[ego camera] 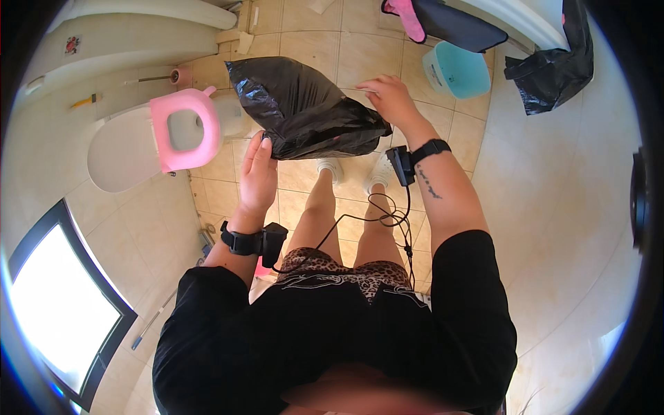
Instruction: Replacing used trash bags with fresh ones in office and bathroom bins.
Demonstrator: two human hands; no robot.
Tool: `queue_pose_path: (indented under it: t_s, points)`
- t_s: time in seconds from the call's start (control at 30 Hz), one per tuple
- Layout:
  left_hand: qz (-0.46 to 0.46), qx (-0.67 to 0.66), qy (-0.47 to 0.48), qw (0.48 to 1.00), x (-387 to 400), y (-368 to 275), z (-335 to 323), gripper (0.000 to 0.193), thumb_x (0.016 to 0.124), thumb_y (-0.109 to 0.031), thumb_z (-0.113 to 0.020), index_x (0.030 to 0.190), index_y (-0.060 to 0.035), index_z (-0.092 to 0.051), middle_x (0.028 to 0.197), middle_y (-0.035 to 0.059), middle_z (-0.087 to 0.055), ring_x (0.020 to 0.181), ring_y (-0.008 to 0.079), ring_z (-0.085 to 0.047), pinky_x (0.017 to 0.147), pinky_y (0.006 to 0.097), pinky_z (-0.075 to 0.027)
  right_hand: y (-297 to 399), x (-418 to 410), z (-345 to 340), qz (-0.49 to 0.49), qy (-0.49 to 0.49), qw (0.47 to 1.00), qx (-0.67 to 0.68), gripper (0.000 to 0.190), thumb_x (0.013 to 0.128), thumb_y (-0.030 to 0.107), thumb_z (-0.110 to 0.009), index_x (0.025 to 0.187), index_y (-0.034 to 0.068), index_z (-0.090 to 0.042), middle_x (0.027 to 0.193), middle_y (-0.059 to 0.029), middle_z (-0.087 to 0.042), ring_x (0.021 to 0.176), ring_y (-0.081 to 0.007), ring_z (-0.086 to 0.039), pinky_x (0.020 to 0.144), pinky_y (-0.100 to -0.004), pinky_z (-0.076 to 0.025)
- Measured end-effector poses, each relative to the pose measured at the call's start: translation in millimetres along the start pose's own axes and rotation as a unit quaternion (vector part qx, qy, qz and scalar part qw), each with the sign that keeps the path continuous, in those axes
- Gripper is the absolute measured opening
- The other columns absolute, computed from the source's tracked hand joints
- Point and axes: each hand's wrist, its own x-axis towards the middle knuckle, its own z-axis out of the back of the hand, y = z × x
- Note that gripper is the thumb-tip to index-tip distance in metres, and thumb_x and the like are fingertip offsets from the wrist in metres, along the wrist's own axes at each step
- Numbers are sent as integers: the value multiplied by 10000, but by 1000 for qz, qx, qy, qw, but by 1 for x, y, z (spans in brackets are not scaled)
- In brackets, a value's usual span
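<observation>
A black plastic bag (311,111), puffed out and creased, hangs in front of me above the tiled floor. My left hand (258,171) pinches its near left corner between thumb and fingers. At the bag's right end is my right hand (389,101), its fingers stretched out to the left and slightly apart. Nothing shows in those fingers; whether the hand's underside touches the plastic is hard to tell. What the bag holds, if anything, is hidden.
To the left stands a toilet with a pink padded seat cover (205,137) and raised lid (122,150). A turquoise basin (459,70) sits at the far right, near another black bag (550,78). A looped black cable (399,215) dangles between my wrist-worn devices.
</observation>
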Motion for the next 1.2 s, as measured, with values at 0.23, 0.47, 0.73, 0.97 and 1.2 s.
queue_pose_path:
  t_s: [0.23,0.47,0.73,0.97,1.2]
  points:
    - [-25,81,-46,995,1,-24,23,356,994,-166,-411,1274,51,-441,1218,101,-548,1130,174,-515,994,315,-382,25,29,-44,50,159,984,-62,129,807,185,-625,920,210,-681,966,-42,-634,983,-273,-556,865,-414,-438]
    - [-62,87,11,994,13,-29,41,341,998,-181,-378,1242,43,-460,1201,105,-553,1132,175,-513,1002,311,-373,42,1,3,42,116,992,-41,65,798,179,-627,819,130,-665,867,-47,-628,915,-287,-564,825,-423,-440]
    - [11,-43,-22,999,17,-21,32,319,995,-172,-379,1226,28,-471,1203,84,-553,1135,176,-515,998,322,-384,65,-52,79,2,35,998,53,68,842,115,-597,811,73,-640,863,-43,-630,846,-246,-570,771,-356,-453]
    - [-3,-117,3,993,15,-42,11,307,993,-169,-385,1227,9,-475,1201,86,-562,1125,198,-531,985,343,-405,111,-68,113,-228,52,860,453,100,909,144,-570,960,65,-602,936,8,-640,722,-53,-461,685,-203,-406]
    - [-7,-142,55,988,5,-62,-23,285,993,-168,-394,1208,-6,-486,1197,82,-565,1119,192,-529,981,336,-404,160,-72,103,77,64,994,-42,302,663,170,-758,943,96,-672,958,-91,-599,943,-288,-544,835,-375,-454]
